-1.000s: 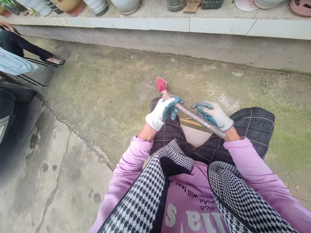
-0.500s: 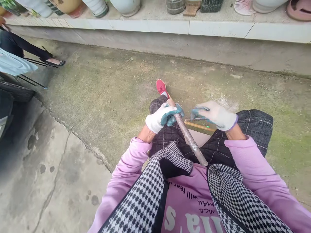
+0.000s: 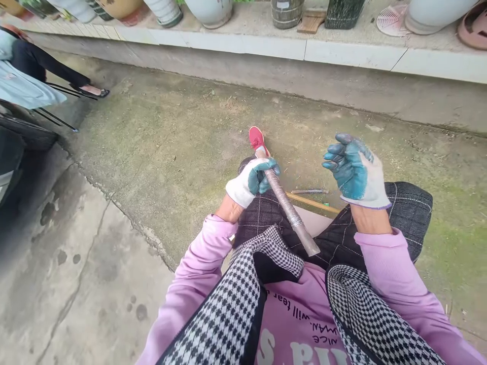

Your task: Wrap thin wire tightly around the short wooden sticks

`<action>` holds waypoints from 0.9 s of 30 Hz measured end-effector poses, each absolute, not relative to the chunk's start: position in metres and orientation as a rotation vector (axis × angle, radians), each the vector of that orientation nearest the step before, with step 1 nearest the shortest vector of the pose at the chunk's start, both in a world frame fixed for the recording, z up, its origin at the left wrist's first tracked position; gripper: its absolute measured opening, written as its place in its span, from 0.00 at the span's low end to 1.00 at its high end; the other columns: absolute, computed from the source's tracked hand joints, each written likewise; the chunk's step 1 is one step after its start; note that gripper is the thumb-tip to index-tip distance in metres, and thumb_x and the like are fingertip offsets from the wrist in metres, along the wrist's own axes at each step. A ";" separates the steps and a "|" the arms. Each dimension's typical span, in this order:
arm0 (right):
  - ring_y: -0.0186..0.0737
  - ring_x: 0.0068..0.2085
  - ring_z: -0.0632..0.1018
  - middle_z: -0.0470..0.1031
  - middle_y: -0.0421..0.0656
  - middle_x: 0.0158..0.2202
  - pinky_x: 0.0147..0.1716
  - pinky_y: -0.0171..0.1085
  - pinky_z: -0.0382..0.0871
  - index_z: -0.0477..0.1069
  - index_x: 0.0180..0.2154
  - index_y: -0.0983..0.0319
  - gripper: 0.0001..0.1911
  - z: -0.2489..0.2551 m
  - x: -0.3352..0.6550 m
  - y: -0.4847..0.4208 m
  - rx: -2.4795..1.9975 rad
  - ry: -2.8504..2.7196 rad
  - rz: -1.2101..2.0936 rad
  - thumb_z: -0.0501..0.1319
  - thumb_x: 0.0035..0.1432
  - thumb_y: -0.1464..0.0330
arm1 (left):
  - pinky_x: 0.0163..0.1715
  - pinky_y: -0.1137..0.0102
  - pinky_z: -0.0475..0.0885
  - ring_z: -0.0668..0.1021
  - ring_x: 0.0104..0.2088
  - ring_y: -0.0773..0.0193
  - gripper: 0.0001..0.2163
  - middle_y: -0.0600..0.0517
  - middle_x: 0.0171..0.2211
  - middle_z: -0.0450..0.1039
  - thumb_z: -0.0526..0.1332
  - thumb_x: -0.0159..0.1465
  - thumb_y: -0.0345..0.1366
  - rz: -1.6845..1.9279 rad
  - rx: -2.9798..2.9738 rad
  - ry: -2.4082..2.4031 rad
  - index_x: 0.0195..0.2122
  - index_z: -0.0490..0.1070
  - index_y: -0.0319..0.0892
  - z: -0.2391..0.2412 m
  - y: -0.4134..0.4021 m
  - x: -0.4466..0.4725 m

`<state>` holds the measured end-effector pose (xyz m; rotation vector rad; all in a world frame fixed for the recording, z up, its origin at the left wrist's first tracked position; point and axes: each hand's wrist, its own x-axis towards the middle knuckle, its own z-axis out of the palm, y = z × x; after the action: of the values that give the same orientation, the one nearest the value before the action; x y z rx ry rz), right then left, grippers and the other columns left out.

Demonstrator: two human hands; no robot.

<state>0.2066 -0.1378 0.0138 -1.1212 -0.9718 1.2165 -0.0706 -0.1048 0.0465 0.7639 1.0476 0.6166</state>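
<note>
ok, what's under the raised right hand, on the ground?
Below the open right hand, a thin metal rod and a wooden stick lie on the concrete. The stick's right end is hidden behind the checked knee. The left hand grips the wrapped bar.

Flat, overcast daylight, sharp at the centre.

Even soft light falls on the mossy grey concrete ground (image 3: 182, 147) with no hard shadows or glare. The raised white-edged ledge (image 3: 342, 53) bows from wide-lens distortion. The far left edge, by the dark rounded object (image 3: 11, 162), is smeared and dim.
</note>
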 end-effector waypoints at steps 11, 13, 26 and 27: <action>0.47 0.33 0.85 0.88 0.45 0.37 0.38 0.46 0.88 0.86 0.46 0.56 0.28 0.003 0.128 -0.202 -1.109 -0.901 1.561 0.77 0.66 0.39 | 0.12 0.74 0.57 0.61 0.11 0.70 0.25 0.61 0.14 0.61 0.72 0.73 0.61 0.764 0.586 1.039 0.31 0.74 0.45 0.054 -0.102 -0.059; 0.41 0.25 0.77 0.83 0.41 0.31 0.26 0.41 0.80 0.84 0.43 0.55 0.27 0.004 0.133 -0.208 -1.133 -0.817 1.535 0.78 0.63 0.40 | 0.12 0.74 0.56 0.61 0.11 0.71 0.27 0.61 0.14 0.60 0.72 0.74 0.63 0.796 0.544 1.050 0.32 0.74 0.45 0.056 -0.101 -0.058; 0.55 0.49 0.91 0.92 0.46 0.46 0.52 0.52 0.90 0.91 0.44 0.53 0.12 0.060 0.161 -0.212 -1.240 -1.161 1.369 0.81 0.62 0.57 | 0.16 0.71 0.62 0.67 0.17 0.66 0.27 0.57 0.19 0.59 0.69 0.75 0.67 0.822 0.665 1.108 0.35 0.76 0.46 0.066 -0.117 -0.064; 0.55 0.49 0.91 0.93 0.46 0.47 0.54 0.53 0.89 0.91 0.46 0.53 0.12 0.061 0.162 -0.213 -1.236 -1.175 1.366 0.81 0.62 0.57 | 0.16 0.71 0.62 0.67 0.17 0.66 0.27 0.57 0.19 0.60 0.69 0.75 0.67 0.822 0.673 1.123 0.35 0.76 0.46 0.067 -0.117 -0.064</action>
<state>0.1621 -0.2134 0.0607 -1.2365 -1.1754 1.3659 -0.0636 -0.1174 0.0670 0.6728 1.1226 0.8217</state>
